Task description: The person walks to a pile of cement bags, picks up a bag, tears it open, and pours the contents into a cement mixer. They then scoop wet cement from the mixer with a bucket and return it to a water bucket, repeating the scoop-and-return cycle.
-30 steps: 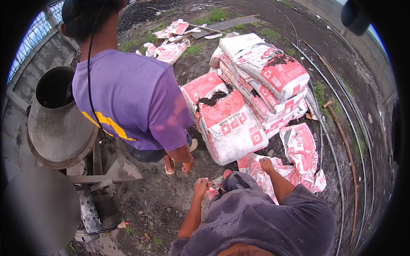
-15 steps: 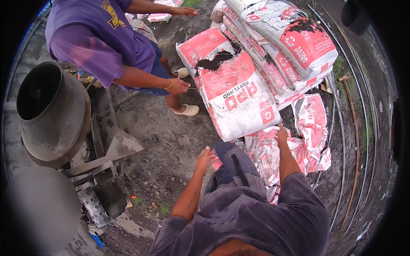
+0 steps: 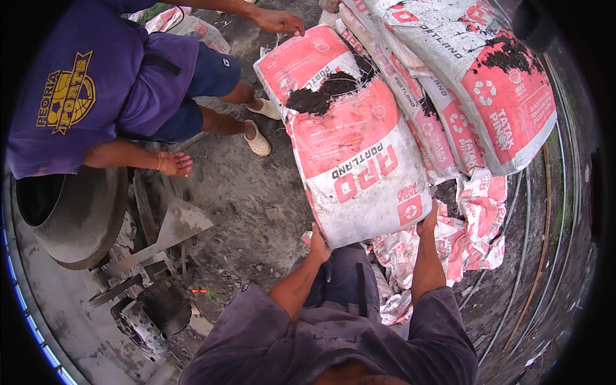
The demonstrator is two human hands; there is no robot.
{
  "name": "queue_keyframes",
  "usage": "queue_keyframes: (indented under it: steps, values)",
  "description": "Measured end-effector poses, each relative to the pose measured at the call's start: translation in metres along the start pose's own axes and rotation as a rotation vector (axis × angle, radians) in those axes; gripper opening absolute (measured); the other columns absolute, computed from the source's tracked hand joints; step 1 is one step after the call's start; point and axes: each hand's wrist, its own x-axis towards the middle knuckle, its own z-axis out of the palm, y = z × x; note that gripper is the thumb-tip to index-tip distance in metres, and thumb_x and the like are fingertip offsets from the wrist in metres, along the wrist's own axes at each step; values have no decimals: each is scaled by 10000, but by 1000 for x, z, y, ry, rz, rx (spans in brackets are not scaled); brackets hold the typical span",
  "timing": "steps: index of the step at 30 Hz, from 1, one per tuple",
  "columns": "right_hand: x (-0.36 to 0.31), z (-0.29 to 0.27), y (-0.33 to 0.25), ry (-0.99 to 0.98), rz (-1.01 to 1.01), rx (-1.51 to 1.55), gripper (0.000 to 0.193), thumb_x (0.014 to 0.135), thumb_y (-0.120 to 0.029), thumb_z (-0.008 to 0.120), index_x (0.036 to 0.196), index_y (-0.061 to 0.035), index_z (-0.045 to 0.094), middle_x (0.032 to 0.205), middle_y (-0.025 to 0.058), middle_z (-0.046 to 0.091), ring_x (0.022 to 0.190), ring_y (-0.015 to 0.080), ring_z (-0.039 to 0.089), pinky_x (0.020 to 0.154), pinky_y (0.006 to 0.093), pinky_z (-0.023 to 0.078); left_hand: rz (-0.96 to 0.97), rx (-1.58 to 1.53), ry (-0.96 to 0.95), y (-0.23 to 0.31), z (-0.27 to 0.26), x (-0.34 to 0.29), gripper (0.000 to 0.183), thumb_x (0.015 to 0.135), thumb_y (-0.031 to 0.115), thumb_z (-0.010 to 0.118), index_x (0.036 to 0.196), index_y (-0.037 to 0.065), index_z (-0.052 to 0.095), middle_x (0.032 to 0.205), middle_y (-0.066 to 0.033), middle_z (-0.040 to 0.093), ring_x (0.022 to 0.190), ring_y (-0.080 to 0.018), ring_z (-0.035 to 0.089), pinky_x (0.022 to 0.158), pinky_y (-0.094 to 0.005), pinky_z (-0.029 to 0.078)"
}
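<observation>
A full red-and-white cement sack point(image 3: 359, 160) lies in front of me, dark dirt point(image 3: 324, 92) smeared across its upper half. At its near left corner, my left hand point(image 3: 320, 245) grips the edge, fingers partly hidden beneath. My right hand point(image 3: 428, 219) is closed on the near right corner, its fingertips also mostly out of sight. A co-worker's hand point(image 3: 282, 23) hovers by the far left corner of the same sack. The co-worker's other hand point(image 3: 176, 164) hangs open over the ground, away from the sack.
More filled sacks point(image 3: 478, 83) are stacked at the right. Crumpled torn bags point(image 3: 449, 247) lie below my right hand. A concrete mixer drum point(image 3: 77, 215) with its motor point(image 3: 154, 311) stands at the left. Long thin rods point(image 3: 548, 237) run along the ground at the right.
Both my hands have reached forward and taken hold of the sack's near corners. The co-worker has shifted left, with one hand now at the far end of the sack.
</observation>
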Motion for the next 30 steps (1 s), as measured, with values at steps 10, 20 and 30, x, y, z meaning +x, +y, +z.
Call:
queue_keyframes:
  steps: [10, 20, 30]
  values:
    - [-8, 7, -7, -58, 65, 193, 549, 931, -467, 421, 1247, -24, 505, 1195, 102, 580, 1083, 255, 554, 959, 376, 413, 1, -28, -140, 6, 23, -17, 611, 913, 593, 249, 1310, 187, 476, 1354, -33, 476, 1218, -274, 457, 1014, -455, 353]
    - [-64, 88, -15, 155, -145, -243, 582, 882, -352, 565, 1254, 79, 449, 1224, 182, 498, 1073, 266, 520, 919, 377, 429, 82, 221, -49, 95, 41, -70, 642, 886, 545, 517, 1294, 54, 446, 1251, -111, 528, 1151, -276, 493, 900, -446, 431]
    - [-55, 55, 2, 251, 8, -657, 722, 837, -492, 597, 1220, 106, 468, 1079, 204, 577, 988, 280, 569, 848, 382, 452, 101, 805, 135, 89, 6, -16, 796, 770, 671, 573, 1088, -59, 582, 1000, -191, 607, 936, -303, 598, 790, -392, 498]
